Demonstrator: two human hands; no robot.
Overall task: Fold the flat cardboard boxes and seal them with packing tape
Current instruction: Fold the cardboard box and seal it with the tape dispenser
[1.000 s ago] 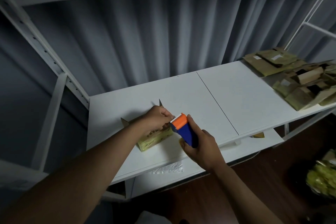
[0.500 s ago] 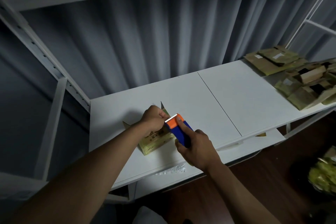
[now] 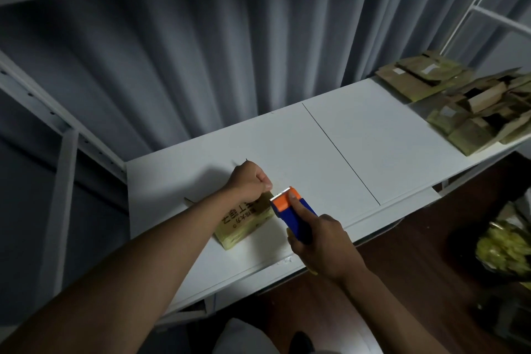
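Left hand (image 3: 250,181) fisted, knuckles pressing down on small brown cardboard box (image 3: 244,221) at near left of white shelf (image 3: 359,152). Right hand (image 3: 319,241) grips blue-and-orange tape dispenser (image 3: 291,213), serrated edge at box's right end. Black print on box, unreadable. Heap of brown cardboard boxes (image 3: 471,103) far right; grey curtain (image 3: 201,52) behind.

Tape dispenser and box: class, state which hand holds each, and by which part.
The right hand grips the tape dispenser by its blue body, forefinger on the orange head. The left hand holds the cardboard box down at its top far end.
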